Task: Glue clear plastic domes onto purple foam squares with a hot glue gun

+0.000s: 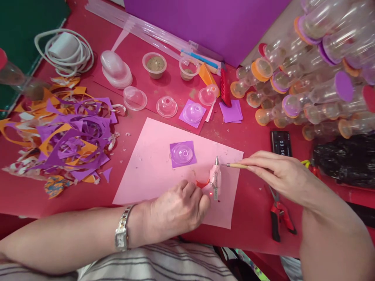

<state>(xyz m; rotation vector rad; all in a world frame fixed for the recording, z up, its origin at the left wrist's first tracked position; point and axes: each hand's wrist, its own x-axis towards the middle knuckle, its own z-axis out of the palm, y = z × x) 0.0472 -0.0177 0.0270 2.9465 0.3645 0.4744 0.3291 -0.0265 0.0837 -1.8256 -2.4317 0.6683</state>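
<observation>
My left hand [183,205], a watch on its wrist, is closed around the handle of a pink glue gun [216,177]. The gun's metal nozzle points away from me over a pink sheet [149,164], and a red light glows near its back. Between the fingertips of my right hand [281,175] is a thin wooden-handled tool [238,166], its metal tip beside the nozzle; I cannot tell if they touch. Left of the nozzle, a clear plastic dome lid [183,153] sits on a purple square [173,163] on the sheet.
Purple and orange scraps [79,132] are heaped at left, below a coiled white cable [66,50]. Clear lids [134,97] and two cups [154,64] stand at the back. Clear containers [319,86] crowd the right, with red-handled pliers [279,218] nearer me.
</observation>
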